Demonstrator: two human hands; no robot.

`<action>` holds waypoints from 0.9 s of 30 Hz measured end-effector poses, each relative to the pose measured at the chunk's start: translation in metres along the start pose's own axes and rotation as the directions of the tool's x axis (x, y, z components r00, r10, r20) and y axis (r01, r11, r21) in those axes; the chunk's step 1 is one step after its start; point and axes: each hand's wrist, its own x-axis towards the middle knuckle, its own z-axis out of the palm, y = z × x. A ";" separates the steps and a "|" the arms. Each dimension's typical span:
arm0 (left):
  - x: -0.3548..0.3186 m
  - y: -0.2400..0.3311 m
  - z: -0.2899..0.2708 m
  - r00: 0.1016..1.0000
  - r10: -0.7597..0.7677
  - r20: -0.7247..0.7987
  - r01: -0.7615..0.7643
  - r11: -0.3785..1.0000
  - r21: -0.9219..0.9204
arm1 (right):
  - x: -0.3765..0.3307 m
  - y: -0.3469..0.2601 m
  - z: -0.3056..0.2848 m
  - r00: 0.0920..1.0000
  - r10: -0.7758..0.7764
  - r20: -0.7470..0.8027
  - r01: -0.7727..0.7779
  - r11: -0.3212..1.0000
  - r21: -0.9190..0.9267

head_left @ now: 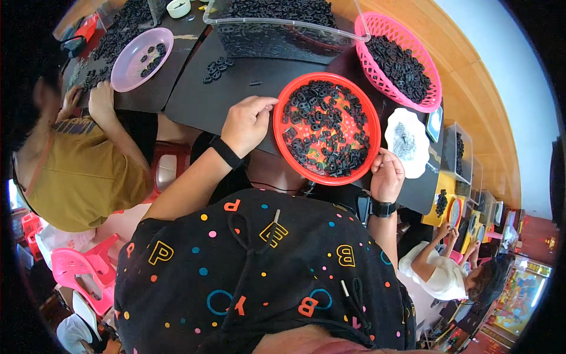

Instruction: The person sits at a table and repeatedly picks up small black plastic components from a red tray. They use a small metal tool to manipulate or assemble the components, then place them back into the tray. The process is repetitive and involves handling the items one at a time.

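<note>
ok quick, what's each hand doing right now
Left hand: closed, holding the round red tray by its left rim.
Right hand: closed, holding the same tray by its lower right rim.

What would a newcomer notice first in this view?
Probably the red tray of small black parts near the centre, with the left hand and right hand at its rim. Next, the pink basket holding a black heap, upper right, and the white scalloped dish just right of the tray.

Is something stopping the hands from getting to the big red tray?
Nothing visible does: the left hand grips the red tray at its left rim, the right hand at its lower right; black pieces lie inside.
</note>
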 end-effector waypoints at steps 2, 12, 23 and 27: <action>-0.001 0.001 0.001 1.000 -0.002 -0.017 0.002 1.000 -0.018 | 0.000 -0.001 0.001 1.000 0.008 0.002 -0.008 1.000 0.005; -0.003 0.002 -0.001 1.000 -0.011 -0.011 0.011 1.000 -0.008 | 0.000 -0.001 -0.001 1.000 -0.003 0.025 0.003 1.000 0.020; -0.003 0.000 0.006 0.994 -0.080 -0.079 0.082 0.996 0.020 | -0.001 0.006 -0.002 0.989 -0.073 -0.127 0.068 0.997 -0.039; 0.006 0.010 0.012 0.974 -0.223 -0.028 0.224 0.974 0.042 | -0.003 0.009 0.008 0.961 -0.156 -0.229 0.061 0.925 -0.375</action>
